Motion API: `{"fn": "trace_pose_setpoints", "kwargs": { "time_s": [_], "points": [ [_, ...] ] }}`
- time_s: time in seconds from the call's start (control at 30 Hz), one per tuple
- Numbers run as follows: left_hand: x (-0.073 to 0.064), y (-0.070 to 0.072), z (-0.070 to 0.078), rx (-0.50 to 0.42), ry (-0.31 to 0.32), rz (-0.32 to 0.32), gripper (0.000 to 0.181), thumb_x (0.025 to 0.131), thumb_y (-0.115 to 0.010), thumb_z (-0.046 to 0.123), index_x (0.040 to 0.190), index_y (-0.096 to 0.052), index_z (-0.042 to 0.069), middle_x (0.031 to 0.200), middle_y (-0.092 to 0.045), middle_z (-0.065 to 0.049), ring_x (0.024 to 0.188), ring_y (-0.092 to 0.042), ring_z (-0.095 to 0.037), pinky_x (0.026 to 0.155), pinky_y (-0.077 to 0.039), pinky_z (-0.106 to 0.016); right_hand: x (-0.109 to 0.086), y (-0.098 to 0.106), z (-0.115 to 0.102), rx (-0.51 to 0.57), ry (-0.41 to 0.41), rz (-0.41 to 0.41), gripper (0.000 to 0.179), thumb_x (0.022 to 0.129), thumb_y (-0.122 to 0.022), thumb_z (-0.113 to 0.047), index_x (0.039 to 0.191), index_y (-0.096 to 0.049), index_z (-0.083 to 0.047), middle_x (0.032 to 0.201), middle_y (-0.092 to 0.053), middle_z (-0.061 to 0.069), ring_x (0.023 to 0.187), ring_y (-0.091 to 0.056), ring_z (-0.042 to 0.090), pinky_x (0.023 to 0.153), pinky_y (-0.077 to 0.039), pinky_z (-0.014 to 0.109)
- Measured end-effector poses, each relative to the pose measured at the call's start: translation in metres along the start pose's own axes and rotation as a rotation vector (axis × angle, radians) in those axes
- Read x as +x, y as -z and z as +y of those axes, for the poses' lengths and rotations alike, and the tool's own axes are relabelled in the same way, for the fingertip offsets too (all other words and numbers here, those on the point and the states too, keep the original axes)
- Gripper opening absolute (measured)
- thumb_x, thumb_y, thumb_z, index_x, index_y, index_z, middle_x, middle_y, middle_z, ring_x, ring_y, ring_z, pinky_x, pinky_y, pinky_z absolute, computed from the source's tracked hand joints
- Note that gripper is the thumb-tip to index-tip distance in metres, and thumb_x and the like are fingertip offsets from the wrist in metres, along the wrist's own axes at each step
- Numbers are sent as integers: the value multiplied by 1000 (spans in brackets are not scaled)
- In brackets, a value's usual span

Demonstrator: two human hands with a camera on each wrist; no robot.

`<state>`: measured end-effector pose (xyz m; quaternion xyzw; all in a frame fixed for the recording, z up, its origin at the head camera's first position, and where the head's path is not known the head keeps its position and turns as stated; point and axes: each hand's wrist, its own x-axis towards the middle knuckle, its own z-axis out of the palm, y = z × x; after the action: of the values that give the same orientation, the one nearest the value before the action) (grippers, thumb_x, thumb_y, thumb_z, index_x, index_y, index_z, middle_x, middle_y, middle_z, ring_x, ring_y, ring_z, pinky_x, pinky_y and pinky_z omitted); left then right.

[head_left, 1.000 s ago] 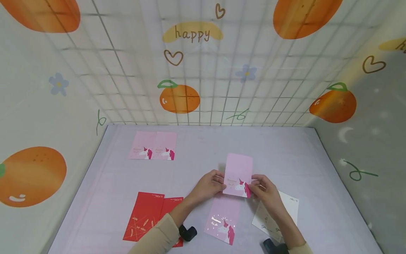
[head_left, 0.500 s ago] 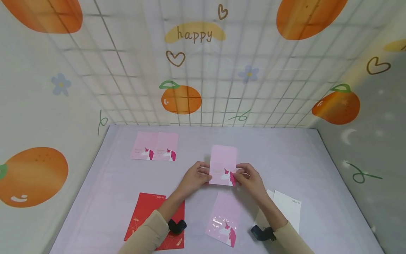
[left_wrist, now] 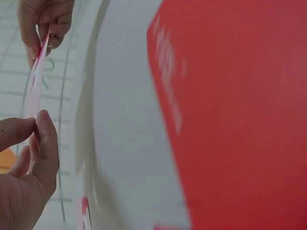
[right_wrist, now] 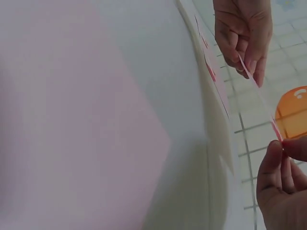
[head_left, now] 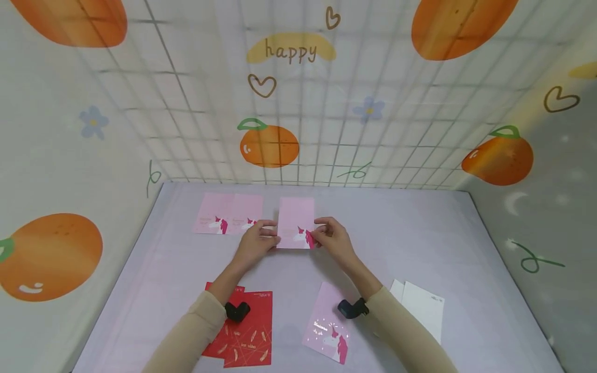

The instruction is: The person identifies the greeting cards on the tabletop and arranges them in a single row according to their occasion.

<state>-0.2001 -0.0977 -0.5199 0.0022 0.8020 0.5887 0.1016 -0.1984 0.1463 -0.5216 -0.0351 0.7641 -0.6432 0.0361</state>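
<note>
1. Left hand [head_left: 255,242] pinches a pink unicorn card [head_left: 295,217] by its left edge, thumb against fingers
2. Right hand [head_left: 335,241] pinches the same card's right edge, likewise between thumb and fingers
3. The card is held above the pale tabletop [head_left: 401,233], just right of two similar pink cards [head_left: 214,210]

The desk [head_left: 401,233] leaves a wide lane right of the right hand [head_left: 333,239]; left of the held pink card [head_left: 296,217], the left hand [head_left: 254,242] and two flat pink cards [head_left: 214,211] stand in the way, the gridded backdrop [head_left: 317,114] behind
</note>
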Motion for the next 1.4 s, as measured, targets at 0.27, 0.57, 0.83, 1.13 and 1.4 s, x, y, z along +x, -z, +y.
{"fn": "trace_pose_setpoints", "kwargs": {
  "time_s": [0.27,0.57,0.83,1.13,1.4],
  "points": [
    [19,25,-4,118,-45,74,39,92,-70,11,130,-61,8,105,-69,-12,82,-69,-25,73,-59,-32,34,-27,0,-71,-10,-2,31,93,-66,-3,123,-61,0,90,-68,11,73,-67,22,68,-59,32],
    [36,33,-12,185,-26,91,38,92,-70,11,129,-63,6,108,-69,-13,81,-68,-21,71,-57,-30,52,-42,6,-166,-78,11,32,92,-67,-2,124,-62,0,95,-66,12,76,-65,22,67,-57,30],
    [40,31,-17,299,12,72,40,96,-67,15,134,-60,6,115,-66,-12,98,-62,-26,86,-55,-38,60,-48,13,-267,-74,16,31,92,-66,-4,123,-65,-1,98,-67,9,86,-62,21,67,-53,28],
    [43,30,-16,373,31,37,43,96,-67,18,135,-57,3,122,-64,-15,113,-60,-31,97,-50,-45,62,-49,11,-307,-88,14,29,92,-61,-4,120,-66,0,92,-64,7,80,-57,20,67,-49,26],
    [42,29,-17,396,55,27,46,96,-67,21,137,-55,4,124,-62,-16,114,-58,-32,97,-50,-47,63,-50,11,-321,-111,12,29,91,-61,-7,119,-68,-1,94,-64,6,84,-57,20,69,-49,27]
  ]
}}
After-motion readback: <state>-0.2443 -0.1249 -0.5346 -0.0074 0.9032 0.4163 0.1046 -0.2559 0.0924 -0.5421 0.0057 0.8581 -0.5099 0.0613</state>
